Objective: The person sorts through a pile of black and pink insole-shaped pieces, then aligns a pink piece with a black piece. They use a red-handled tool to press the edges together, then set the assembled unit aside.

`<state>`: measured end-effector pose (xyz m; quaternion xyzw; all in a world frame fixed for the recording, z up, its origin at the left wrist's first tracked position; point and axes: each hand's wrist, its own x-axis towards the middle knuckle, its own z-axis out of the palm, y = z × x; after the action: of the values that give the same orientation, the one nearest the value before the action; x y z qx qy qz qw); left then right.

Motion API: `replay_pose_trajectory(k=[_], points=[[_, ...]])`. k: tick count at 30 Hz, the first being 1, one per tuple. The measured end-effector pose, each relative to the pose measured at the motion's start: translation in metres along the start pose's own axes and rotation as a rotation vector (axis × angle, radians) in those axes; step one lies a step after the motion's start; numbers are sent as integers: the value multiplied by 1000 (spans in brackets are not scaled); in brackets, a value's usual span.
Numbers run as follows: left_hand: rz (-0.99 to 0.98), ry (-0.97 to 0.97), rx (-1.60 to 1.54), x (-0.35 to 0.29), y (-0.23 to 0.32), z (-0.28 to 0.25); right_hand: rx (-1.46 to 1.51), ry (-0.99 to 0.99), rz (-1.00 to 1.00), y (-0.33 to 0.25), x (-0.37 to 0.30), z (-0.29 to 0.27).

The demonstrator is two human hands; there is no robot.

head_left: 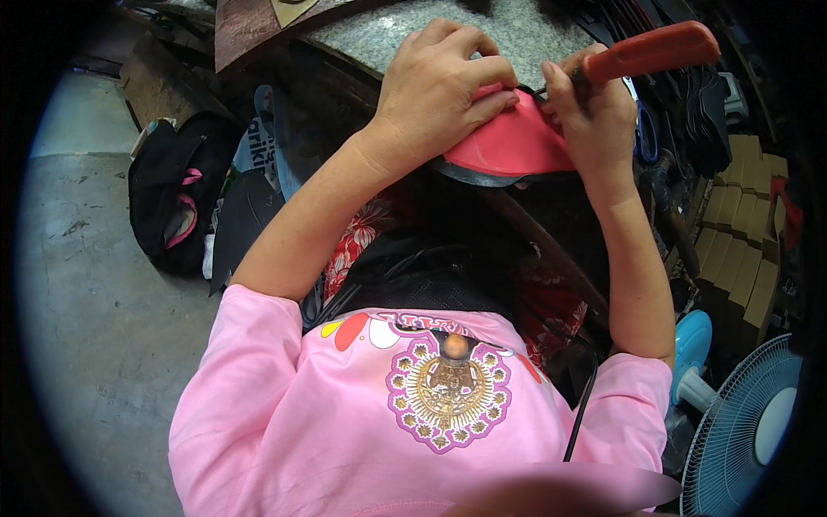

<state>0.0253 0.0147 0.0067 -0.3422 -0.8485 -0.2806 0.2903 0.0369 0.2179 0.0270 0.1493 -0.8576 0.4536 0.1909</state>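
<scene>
My left hand (445,95) is closed on the far left side of a pink-topped shoe sole (512,142), its thumb and fingertips pressing on the pink face. A dark grey layer shows along the sole's near edge. My right hand (600,125) is wrapped round a tool with a red-orange handle (655,53), at the sole's right end. The handle sticks out up and to the right; the tool's working end is hidden by the hand and the sole. Both hands are over the near edge of a speckled stone worktop (379,39).
At right hang several dark flat pieces (711,112), beside stacked tan blocks (732,250). A fan (741,431) stands at lower right. On the left, a black bag (177,202) and dark sheets (245,215) lie on the grey floor (95,327). A brown board (250,34) juts over the worktop.
</scene>
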Motion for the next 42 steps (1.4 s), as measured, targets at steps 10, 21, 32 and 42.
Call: replay_pose_trajectory(k=[10, 21, 32, 42], points=[[-10, 13, -4, 0, 2, 0, 582, 20, 297, 2, 3, -8], [-51, 16, -27, 0, 4, -2, 213, -20, 19, -1, 0, 2], [-74, -27, 50, -11, 1, -15, 525, 1, 278, 0, 6, -5], [-55, -1, 29, -11, 1, -12, 235, -119, -21, -5, 3, 3]])
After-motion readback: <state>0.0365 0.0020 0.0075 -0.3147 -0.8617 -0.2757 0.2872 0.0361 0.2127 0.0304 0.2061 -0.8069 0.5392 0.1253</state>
